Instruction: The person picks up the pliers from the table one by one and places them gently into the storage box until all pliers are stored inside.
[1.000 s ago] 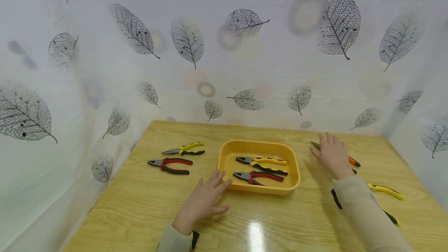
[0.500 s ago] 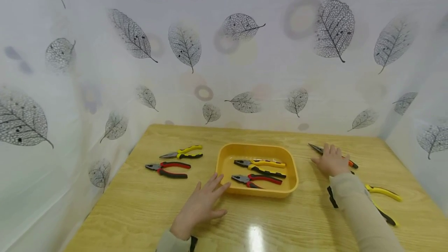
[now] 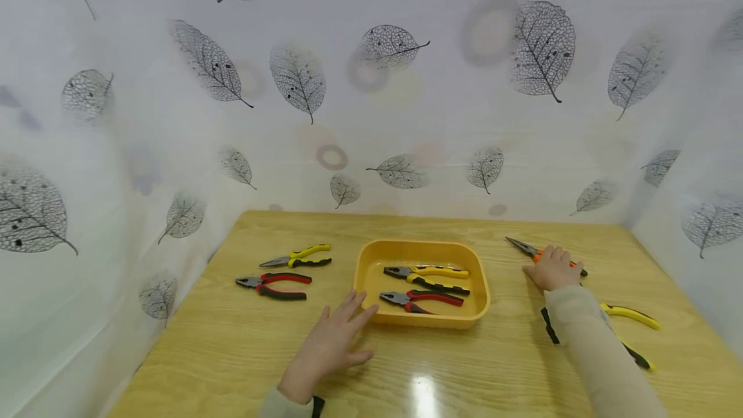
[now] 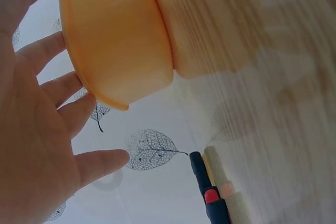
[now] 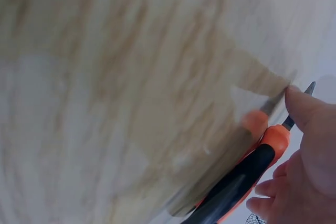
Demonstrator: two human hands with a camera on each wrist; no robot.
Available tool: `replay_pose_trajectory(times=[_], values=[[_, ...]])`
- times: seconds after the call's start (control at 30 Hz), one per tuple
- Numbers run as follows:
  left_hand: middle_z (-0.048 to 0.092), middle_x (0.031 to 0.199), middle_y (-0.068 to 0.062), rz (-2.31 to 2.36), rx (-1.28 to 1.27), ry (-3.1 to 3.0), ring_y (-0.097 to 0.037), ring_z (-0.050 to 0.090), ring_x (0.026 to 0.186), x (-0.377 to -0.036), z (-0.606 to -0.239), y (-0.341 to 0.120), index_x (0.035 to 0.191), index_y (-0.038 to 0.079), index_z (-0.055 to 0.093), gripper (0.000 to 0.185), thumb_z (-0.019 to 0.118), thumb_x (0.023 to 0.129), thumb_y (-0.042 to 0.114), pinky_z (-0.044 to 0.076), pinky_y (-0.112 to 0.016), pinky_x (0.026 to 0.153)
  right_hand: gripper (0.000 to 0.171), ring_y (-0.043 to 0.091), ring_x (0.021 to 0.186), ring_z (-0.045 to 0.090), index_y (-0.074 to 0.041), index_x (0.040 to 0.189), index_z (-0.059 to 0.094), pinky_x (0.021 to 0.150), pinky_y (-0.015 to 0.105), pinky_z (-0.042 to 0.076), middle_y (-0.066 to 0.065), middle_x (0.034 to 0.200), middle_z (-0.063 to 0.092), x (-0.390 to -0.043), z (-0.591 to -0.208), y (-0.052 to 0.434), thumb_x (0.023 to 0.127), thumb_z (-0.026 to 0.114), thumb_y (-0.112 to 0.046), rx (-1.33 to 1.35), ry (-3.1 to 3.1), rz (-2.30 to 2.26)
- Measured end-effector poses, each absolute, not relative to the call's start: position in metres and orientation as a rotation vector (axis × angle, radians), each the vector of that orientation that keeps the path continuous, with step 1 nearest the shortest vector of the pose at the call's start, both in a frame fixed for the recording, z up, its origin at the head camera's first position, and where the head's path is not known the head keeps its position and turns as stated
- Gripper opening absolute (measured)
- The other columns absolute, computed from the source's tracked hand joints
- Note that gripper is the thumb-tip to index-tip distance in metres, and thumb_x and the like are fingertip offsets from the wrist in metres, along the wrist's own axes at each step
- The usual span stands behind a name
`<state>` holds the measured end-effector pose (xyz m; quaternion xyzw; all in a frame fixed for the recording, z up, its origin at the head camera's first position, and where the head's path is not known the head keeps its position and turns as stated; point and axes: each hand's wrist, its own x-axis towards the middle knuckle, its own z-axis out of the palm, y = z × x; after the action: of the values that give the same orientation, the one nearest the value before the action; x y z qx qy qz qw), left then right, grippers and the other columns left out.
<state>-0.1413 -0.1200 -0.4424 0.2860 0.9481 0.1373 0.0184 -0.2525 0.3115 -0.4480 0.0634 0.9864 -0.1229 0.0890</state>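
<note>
At the far right of the table, long-nose pliers (image 3: pixel 522 247) with orange and black handles lie under my right hand (image 3: pixel 554 269). In the right wrist view the thumb (image 5: pixel 310 111) lies along one side near the pivot and the other fingers curl on the far side of these pliers (image 5: pixel 252 166). My left hand (image 3: pixel 327 350) is spread, its fingertips at the near left corner of the yellow tray (image 3: pixel 429 321). From the left wrist, the fingers (image 4: pixel 73 111) touch the tray's rim (image 4: pixel 113 103). Two pliers lie inside it: yellow-black (image 3: pixel 429 276) and red-black (image 3: pixel 424 300).
Left of the tray lie yellow-black long-nose pliers (image 3: pixel 298 258) and red-black combination pliers (image 3: pixel 275 286). At the right, yellow-handled pliers (image 3: pixel 633 315) are partly hidden by the right sleeve (image 3: pixel 598 347). A leaf-patterned curtain (image 3: pixel 406 102) closes off the table's back and sides.
My right hand has come down onto the orange-black pliers and its fingers have curled over them. The left hand stays at the tray corner. The head view has shifted slightly.
</note>
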Motion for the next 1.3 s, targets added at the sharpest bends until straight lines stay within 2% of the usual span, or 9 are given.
replay_pose_trajectory(times=[0.2, 0.33, 0.67, 0.9, 1.13, 1.3], values=[[0.021, 0.144, -0.009, 0.442, 0.889, 2.946, -0.024, 0.013, 0.132, -0.142, -0.444, -0.122, 0.138, 0.023, 0.032, 0.073, 0.063, 0.076, 0.046, 0.022, -0.062, 0.094, 0.073, 0.055, 0.118, 0.006, 0.023, 0.127, 0.012, 0.091, 0.068, 0.005, 0.044, 0.128, 0.011, -0.252, -0.445, 0.310, 0.092, 0.045, -0.031, 0.184, 2.894, -0.334], [0.021, 0.144, -0.008, 0.440, 0.887, 2.949, -0.024, 0.013, 0.132, -0.141, -0.445, -0.123, 0.138, 0.023, 0.032, 0.073, 0.063, 0.076, 0.047, 0.022, -0.062, 0.093, 0.062, 0.056, 0.115, 0.013, 0.023, 0.126, 0.017, 0.089, 0.069, 0.012, 0.044, 0.125, 0.019, -0.251, -0.445, 0.310, 0.093, 0.044, -0.022, 0.133, 2.926, -0.281], [0.021, 0.144, -0.008, 0.424, 0.888, 2.966, -0.023, 0.013, 0.132, -0.140, -0.443, -0.124, 0.138, 0.024, 0.032, 0.072, 0.062, 0.076, 0.048, 0.022, -0.062, 0.093, 0.043, 0.057, 0.109, 0.026, 0.022, 0.122, 0.029, 0.082, 0.069, 0.023, 0.043, 0.121, 0.030, -0.253, -0.452, 0.305, 0.087, 0.046, 0.003, -0.146, 3.018, -0.057], [0.022, 0.144, -0.009, 0.432, 0.916, 2.959, -0.024, 0.014, 0.132, -0.140, -0.442, -0.122, 0.138, 0.022, 0.033, 0.072, 0.062, 0.077, 0.046, 0.023, -0.062, 0.092, 0.039, 0.052, 0.098, 0.042, 0.019, 0.115, 0.041, 0.078, 0.066, 0.032, 0.036, 0.110, 0.045, -0.249, -0.457, 0.296, 0.088, 0.051, -0.007, -0.252, 3.116, 0.075], [0.022, 0.144, -0.009, 0.422, 0.923, 2.962, -0.024, 0.015, 0.132, -0.141, -0.442, -0.122, 0.138, 0.021, 0.033, 0.071, 0.063, 0.077, 0.045, 0.024, -0.062, 0.092, 0.041, 0.051, 0.099, 0.042, 0.016, 0.113, 0.043, 0.078, 0.066, 0.031, 0.033, 0.108, 0.048, -0.246, -0.454, 0.287, 0.088, 0.054, -0.016, -0.330, 3.105, 0.043], [0.022, 0.144, -0.009, 0.421, 0.930, 2.970, -0.024, 0.015, 0.132, -0.142, -0.444, -0.123, 0.137, 0.021, 0.034, 0.072, 0.063, 0.076, 0.046, 0.024, -0.062, 0.092, 0.040, 0.049, 0.096, 0.043, 0.014, 0.110, 0.046, 0.074, 0.061, 0.036, 0.031, 0.105, 0.050, -0.245, -0.455, 0.283, 0.087, 0.055, -0.018, -0.370, 3.117, 0.030]])
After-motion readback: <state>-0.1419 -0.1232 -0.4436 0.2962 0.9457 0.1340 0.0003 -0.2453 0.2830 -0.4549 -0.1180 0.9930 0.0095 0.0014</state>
